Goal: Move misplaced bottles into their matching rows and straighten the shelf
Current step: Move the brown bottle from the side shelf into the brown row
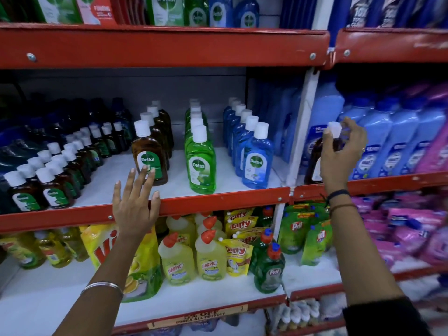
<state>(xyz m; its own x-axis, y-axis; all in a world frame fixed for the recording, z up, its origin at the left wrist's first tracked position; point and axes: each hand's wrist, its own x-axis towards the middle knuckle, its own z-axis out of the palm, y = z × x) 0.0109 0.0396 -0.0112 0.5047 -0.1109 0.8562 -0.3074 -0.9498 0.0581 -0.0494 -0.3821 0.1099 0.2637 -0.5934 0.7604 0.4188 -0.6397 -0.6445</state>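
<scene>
On the middle shelf (218, 201) stand three front-to-back rows of Dettol bottles with white caps: a brown row (149, 151), a green row (200, 163) and a blue row (257, 161). My left hand (134, 202) is spread open, fingertips touching the label of the front brown bottle. In the right bay a lone brown bottle (315, 163) stands among large blue detergent bottles (378, 144). My right hand (341, 151) is wrapped around that brown bottle's neck, just under its white cap (335, 129).
Small dark Dettol bottles (55, 175) fill the shelf's left side. A white upright post (300, 132) divides the two bays. Pink pouches (412, 234) lie lower right. Below stand Harpic bottles (194, 258), Pril bottles (269, 270) and a yellow Vim pouch (143, 260).
</scene>
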